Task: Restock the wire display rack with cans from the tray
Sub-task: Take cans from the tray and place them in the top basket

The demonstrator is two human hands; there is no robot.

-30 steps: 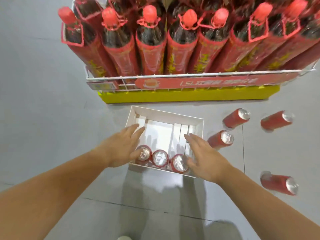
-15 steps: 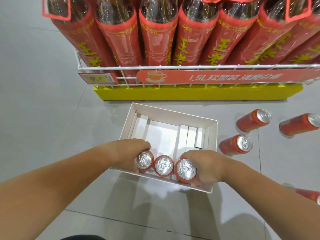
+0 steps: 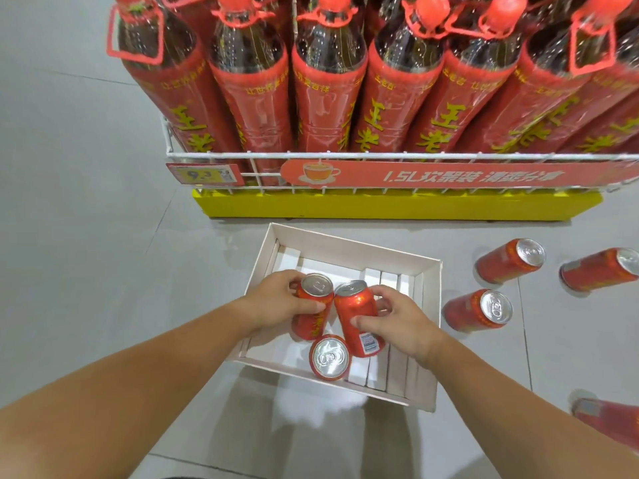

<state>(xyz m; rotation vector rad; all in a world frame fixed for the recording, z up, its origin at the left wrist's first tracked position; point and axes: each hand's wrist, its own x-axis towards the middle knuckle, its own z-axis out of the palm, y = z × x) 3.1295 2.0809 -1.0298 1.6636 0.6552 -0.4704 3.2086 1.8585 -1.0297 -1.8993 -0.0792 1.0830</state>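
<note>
both outer cans now lifted | left hand [image 3: 276,300] grips left can [image 3: 313,305] | right hand [image 3: 401,323] grips right can [image 3: 358,316] | third can [image 3: 330,357] upright in tray [image 3: 349,247]

Our left grip [image 3: 276,300] covers the far side of the can [image 3: 313,305] it holds. Right of our right grip [image 3: 403,321], a blurred can [image 3: 608,421] runs off the edge. Beyond both grips, the bottles [image 3: 328,84] lose their caps to the top edge, and the price tag [image 3: 204,174] print is too small to read.
</note>
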